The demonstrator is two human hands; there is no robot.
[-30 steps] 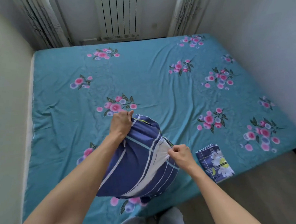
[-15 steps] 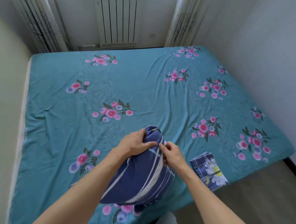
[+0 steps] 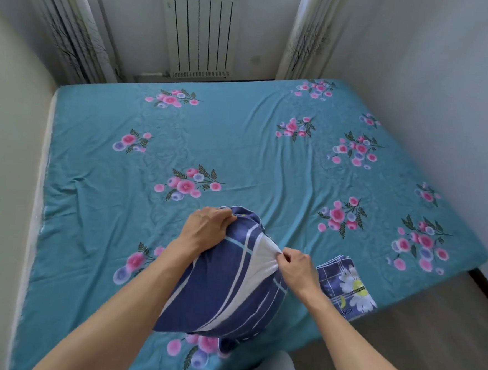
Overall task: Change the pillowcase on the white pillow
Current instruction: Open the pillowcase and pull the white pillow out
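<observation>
Teal floral bed (image 3: 97,203) under both hands, left grip (image 3: 208,228) and right grip (image 3: 296,268) pinching blue pillowcase (image 3: 224,287).

Left hand (image 3: 205,228) and right hand (image 3: 296,271) clenched

My left hand (image 3: 206,228) covers the upper left corner of the pillowcase (image 3: 224,284); its fingertips curl out of sight into the fabric. My right forearm (image 3: 350,339) overlaps the folded pillowcase (image 3: 348,287), whose printed lettering is only partly legible. The bed (image 3: 239,155) is cut off at the bottom edge, as are both my forearms.
</observation>
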